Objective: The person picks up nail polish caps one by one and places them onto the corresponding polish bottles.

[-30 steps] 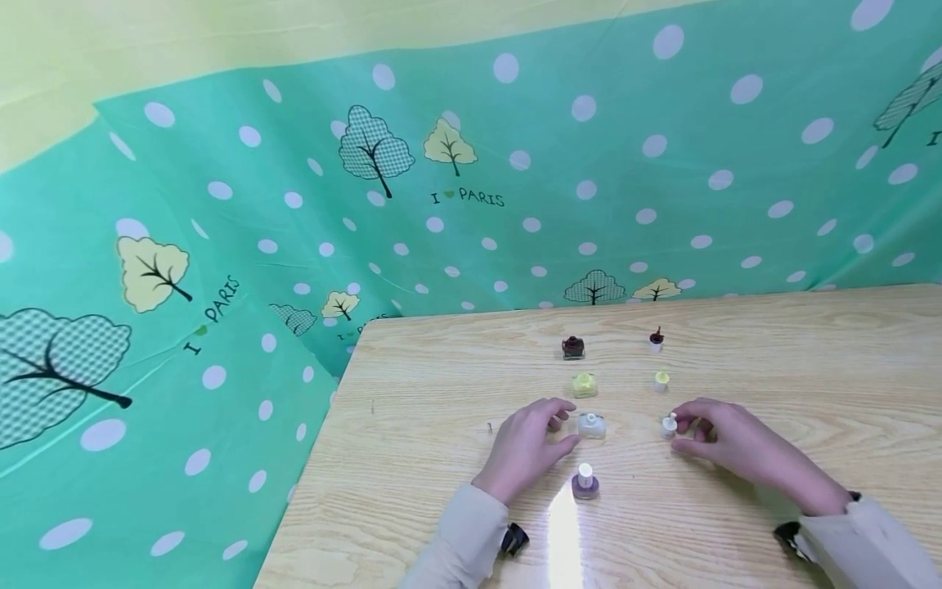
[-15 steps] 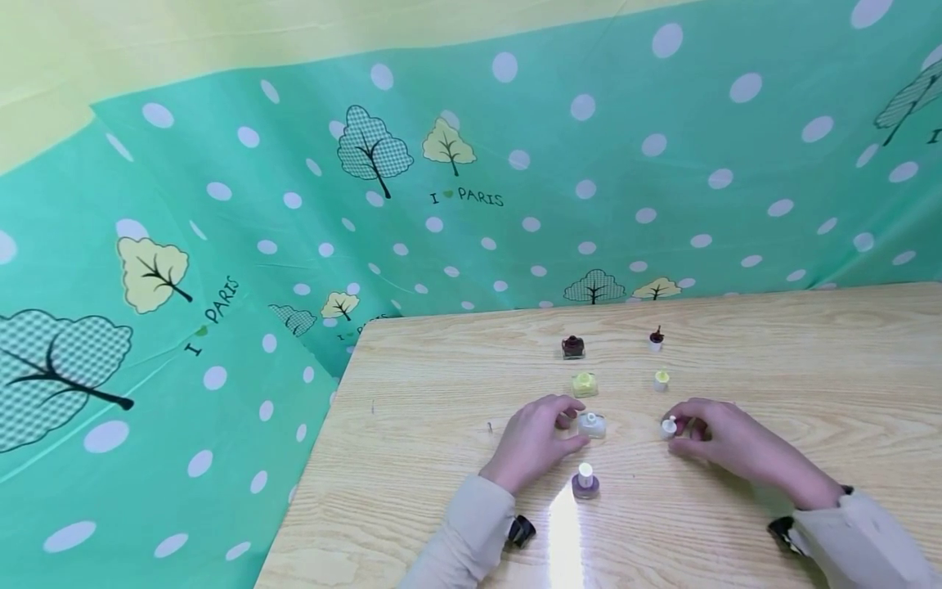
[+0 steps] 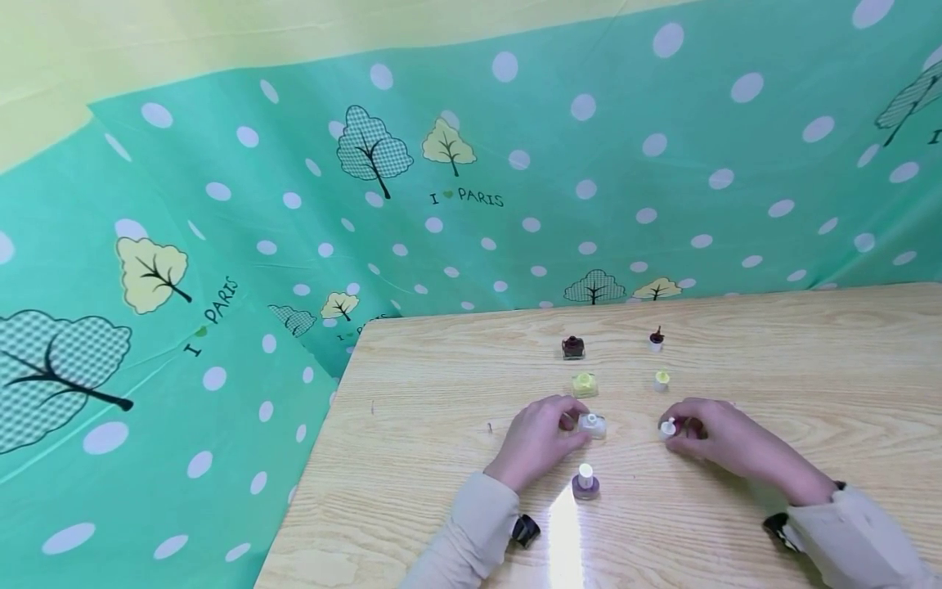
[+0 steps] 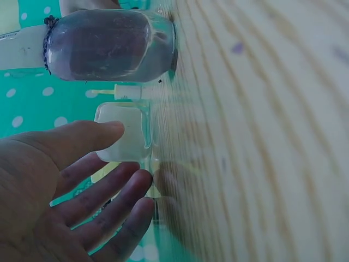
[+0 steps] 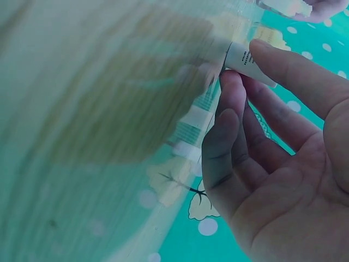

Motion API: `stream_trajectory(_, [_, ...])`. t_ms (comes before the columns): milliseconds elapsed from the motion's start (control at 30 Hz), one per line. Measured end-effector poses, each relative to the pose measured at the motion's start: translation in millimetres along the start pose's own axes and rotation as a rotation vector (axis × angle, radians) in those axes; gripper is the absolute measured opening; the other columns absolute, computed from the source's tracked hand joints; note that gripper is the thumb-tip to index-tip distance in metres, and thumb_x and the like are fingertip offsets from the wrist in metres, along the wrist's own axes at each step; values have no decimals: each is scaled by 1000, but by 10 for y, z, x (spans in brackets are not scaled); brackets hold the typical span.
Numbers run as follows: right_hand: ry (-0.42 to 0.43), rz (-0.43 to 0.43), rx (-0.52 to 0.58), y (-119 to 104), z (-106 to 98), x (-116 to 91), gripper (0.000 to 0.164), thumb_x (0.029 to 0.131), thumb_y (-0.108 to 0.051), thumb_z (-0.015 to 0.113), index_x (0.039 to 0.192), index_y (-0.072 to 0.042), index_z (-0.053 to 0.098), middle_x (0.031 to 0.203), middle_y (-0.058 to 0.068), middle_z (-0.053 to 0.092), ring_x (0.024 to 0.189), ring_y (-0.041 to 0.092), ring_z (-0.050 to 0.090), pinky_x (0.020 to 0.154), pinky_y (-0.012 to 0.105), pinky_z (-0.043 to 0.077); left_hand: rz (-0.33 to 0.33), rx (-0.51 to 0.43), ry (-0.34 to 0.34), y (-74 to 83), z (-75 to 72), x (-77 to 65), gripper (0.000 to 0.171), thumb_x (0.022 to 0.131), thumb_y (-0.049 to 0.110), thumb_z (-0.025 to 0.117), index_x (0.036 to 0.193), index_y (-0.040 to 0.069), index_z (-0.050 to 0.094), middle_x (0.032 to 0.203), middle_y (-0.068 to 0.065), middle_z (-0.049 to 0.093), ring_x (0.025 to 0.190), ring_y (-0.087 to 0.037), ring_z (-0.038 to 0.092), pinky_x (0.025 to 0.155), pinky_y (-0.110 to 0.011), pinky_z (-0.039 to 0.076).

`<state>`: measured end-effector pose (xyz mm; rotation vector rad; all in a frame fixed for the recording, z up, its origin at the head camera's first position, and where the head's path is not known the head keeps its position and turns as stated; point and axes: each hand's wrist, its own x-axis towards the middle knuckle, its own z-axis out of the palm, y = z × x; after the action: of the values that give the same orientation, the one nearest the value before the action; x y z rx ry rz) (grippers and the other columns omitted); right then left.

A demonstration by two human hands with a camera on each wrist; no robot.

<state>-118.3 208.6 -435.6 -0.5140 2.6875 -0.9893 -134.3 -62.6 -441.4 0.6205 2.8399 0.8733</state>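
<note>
My left hand (image 3: 540,433) reaches around a squat bottle of white nail polish (image 3: 593,427), uncapped, on the wooden table. Thumb and index finger lie on either side of it; in the left wrist view the thumb overlaps the white polish bottle (image 4: 122,139) and the other fingers spread loosely below. My right hand (image 3: 714,429) pinches a white nail polish cap (image 3: 667,429) between thumb and fingertips, its brush end up. The right wrist view shows small print on the cap (image 5: 242,60). Nearer me stands a capped purple nail polish bottle (image 3: 585,484).
Behind the white bottle stand open yellow (image 3: 585,385) and dark red (image 3: 572,348) polish bottles. Their matching caps, yellow-brushed (image 3: 661,381) and dark-brushed (image 3: 657,340), stand to their right with brushes up. A green dotted cloth (image 3: 471,204) hangs behind the table (image 3: 412,368).
My left hand has moved slightly right, its thumb and index finger closing in around the white polish bottle. My right hand has shifted a little left with the cap.
</note>
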Motion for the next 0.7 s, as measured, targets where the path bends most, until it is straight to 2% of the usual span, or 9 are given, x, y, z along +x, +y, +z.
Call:
stream_trajectory(333, [8,-8,3,-21,2,4,17,88,-17,74,101,-8,70,79,-6,59,69,4,49,58,22,44,-19,-4,-1,-5,-17,-31,25,85,30,78,107,20,71,97,12,69,84,-1,62,75,-17,49])
stream_trajectory(567, [29,-26,-11,-40,-14,2,12,89,-19,73,97,-9,70,77,-8,61,68,1,51,59,22,47,-1,0,36,-25,-74,-117,24,85,31,78,105,20,71,98,13,68,86,-1,61,75,-16,49])
stream_trajectory(700, [18,-27,7,-65,-25,-6,17,90,-18,72,102,-6,70,77,-7,63,67,1,54,57,22,49,-5,4,54,-49,-116,-174,25,84,31,79,105,20,71,96,13,68,83,-1,59,73,-16,48])
